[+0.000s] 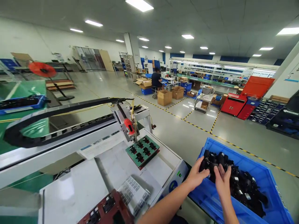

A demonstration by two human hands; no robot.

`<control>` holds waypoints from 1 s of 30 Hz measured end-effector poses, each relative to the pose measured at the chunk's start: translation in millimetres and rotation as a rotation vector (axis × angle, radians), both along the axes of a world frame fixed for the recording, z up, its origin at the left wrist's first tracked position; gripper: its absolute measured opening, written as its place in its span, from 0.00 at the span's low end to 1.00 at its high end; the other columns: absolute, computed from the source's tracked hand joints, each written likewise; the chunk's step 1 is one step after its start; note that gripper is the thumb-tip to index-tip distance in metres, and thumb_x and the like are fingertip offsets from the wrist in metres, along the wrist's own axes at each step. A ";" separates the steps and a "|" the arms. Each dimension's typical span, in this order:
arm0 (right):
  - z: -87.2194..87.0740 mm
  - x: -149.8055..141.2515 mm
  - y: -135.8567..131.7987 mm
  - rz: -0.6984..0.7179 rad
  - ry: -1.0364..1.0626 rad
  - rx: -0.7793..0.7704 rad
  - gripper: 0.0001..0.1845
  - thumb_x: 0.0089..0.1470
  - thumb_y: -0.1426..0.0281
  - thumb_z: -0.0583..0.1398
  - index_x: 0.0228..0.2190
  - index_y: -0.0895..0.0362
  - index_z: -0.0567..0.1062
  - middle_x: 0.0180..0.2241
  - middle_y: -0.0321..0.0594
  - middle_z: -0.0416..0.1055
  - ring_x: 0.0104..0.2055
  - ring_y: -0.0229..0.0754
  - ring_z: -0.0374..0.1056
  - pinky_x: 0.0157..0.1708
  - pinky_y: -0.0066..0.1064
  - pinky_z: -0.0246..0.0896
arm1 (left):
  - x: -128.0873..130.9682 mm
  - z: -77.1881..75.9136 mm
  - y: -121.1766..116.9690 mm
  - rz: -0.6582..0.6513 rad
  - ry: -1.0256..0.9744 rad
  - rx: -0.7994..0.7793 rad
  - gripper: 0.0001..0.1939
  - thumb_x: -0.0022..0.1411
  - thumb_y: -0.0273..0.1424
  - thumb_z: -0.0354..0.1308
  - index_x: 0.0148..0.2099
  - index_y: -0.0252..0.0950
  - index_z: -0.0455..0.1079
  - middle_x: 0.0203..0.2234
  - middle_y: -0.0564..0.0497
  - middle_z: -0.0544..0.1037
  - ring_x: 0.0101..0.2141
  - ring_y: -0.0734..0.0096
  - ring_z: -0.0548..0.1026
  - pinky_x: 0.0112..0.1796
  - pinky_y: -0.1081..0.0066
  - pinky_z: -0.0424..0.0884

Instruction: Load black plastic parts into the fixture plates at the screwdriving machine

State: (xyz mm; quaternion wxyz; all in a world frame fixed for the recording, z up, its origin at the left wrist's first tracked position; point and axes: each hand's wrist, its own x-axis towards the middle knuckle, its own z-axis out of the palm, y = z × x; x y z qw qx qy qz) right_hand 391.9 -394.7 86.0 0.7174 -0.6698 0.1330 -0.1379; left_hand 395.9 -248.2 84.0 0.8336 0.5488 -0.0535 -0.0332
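A blue plastic bin at the lower right holds a heap of black plastic parts, some with small white labels; their exact kind is not clear. Over the near-left side of the heap, my left hand curls thumb and fingers around a black part. My right hand is just beside it, thumb and bent fingers closed against the black parts at the bin's middle. The fingertips of both hands are partly hidden among the parts.
Left of the bin stands a white bench machine with a red-bodied tool head over a green fixture loaded with black parts. A dark red fixture and a printed sheet lie nearer. Farther off, a person sits among cardboard boxes.
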 end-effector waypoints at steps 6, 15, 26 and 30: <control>-10.6 -33.8 154.4 0.655 -0.226 -0.198 0.37 0.66 0.64 0.60 0.70 0.51 0.52 0.49 0.47 0.79 0.45 0.47 0.75 0.47 0.41 0.72 | -118.1 -27.5 131.2 0.168 0.337 0.243 0.26 0.58 0.54 0.69 0.40 0.34 0.77 0.22 0.54 0.74 0.23 0.73 0.73 0.22 0.76 0.68; -58.2 -103.3 403.5 1.511 -0.294 -0.207 0.50 0.49 0.77 0.67 0.70 0.46 0.59 0.47 0.39 0.81 0.46 0.49 0.74 0.55 0.47 0.67 | -315.8 -55.6 201.5 0.671 0.570 0.060 0.32 0.44 0.57 0.76 0.39 0.36 0.76 0.31 0.50 0.76 0.25 0.74 0.72 0.22 0.77 0.62; -4.1 -120.3 402.8 1.497 0.024 0.082 0.52 0.57 0.55 0.69 0.69 0.61 0.50 0.36 0.40 0.81 0.41 0.48 0.76 0.46 0.42 0.71 | -356.6 -32.1 192.8 1.251 0.375 -0.027 0.31 0.54 0.54 0.73 0.53 0.39 0.79 0.42 0.40 0.82 0.36 0.61 0.79 0.29 0.69 0.71; 33.8 -129.9 368.9 1.662 0.239 0.238 0.52 0.53 0.53 0.73 0.67 0.60 0.56 0.37 0.42 0.82 0.39 0.46 0.76 0.38 0.35 0.70 | -331.0 -16.0 209.4 1.163 0.234 -0.036 0.36 0.54 0.56 0.71 0.58 0.39 0.76 0.53 0.34 0.80 0.47 0.50 0.80 0.38 0.61 0.77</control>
